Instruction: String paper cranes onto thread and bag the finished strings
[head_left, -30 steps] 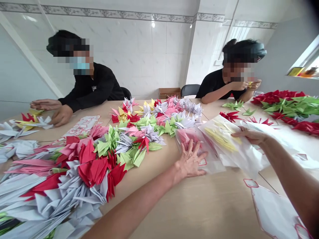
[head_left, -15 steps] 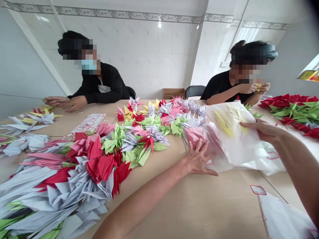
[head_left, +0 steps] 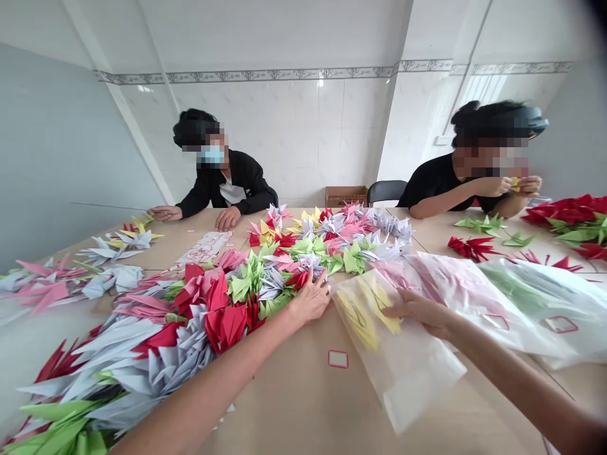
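My right hand (head_left: 420, 311) grips a clear plastic bag (head_left: 398, 354) that holds yellow folded paper pieces; the bag lies tilted on the wooden table (head_left: 313, 404) before me. My left hand (head_left: 310, 297) rests with fingers spread at the near edge of a long heap of folded paper birds (head_left: 227, 297) in red, green, pink and grey. It touches a red one and grips nothing.
More clear bags (head_left: 474, 291) with pink and green paper lie to the right. Two people sit across the table: one in a black jacket (head_left: 232, 183), one in a black shirt (head_left: 441, 183) folding yellow paper. Red and green birds (head_left: 569, 221) pile at the far right.
My right hand has brought the bag of yellow paper from the right down in front of me. My left hand left the pink bag and moved left to the heap of birds.
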Tool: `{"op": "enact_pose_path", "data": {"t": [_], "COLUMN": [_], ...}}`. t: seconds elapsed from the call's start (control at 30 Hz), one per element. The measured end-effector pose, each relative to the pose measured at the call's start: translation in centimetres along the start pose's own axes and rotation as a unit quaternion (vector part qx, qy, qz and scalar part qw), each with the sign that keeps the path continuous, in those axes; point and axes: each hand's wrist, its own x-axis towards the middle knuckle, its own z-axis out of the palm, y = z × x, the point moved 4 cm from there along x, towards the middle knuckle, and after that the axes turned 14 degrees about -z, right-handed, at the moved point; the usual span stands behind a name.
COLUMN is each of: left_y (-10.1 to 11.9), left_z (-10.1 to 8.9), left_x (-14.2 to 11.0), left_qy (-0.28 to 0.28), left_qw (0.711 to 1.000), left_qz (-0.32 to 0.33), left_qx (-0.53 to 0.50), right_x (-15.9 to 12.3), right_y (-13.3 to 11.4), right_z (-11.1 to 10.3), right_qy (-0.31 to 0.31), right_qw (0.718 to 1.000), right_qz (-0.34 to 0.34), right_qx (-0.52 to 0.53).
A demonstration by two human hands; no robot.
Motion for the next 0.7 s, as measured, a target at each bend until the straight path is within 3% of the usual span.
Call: {"op": "enact_pose_path", "data": {"t": [0.17,0.3,0.37,0.43,0.5,0.53,0.63,0.7], "left_y": [0.4,2.1,3.3,4.6,5.9,6.6,8.2,9.1], "left_z": [-0.6,-2.2,-2.7,-2.8,-2.5,-2.2,-1.2,-0.6], "left_x": [0.5,0.1,-0.4,-1.2,-2.6,-3.5,-6.5,-8.4], "left_qy": [-0.011,-0.006,0.012,0.034,0.069,0.077,0.118,0.138], "left_qw": [0.998,0.998,0.998,0.999,0.997,0.996,0.99,0.985], "left_qz": [-0.018,-0.001,0.004,0.012,0.023,0.036,0.057,0.083], "left_qx": [0.059,0.064,0.057,0.04,0.001,-0.016,-0.056,-0.06], "right_x": [-0.5,-3.3,-5.0,-7.2,-10.5,-12.2,-17.5,-20.4], "right_y": [1.1,-0.8,-2.6,-4.6,-6.4,-7.1,-8.3,-8.1], "right_z": [-1.4,-1.8,-3.5,-7.7,-13.9,-17.0,-26.3,-31.5], "right_qy": [0.025,-0.015,-0.012,0.089,0.256,0.302,0.407,0.441], "right_qw": [1.0,0.999,0.998,0.989,0.952,0.937,0.895,0.877], "right_qz": [0.003,-0.021,-0.06,-0.11,-0.126,-0.122,-0.095,-0.066], "right_qx": [-0.01,0.028,0.017,-0.039,-0.11,-0.123,-0.155,-0.177]}}
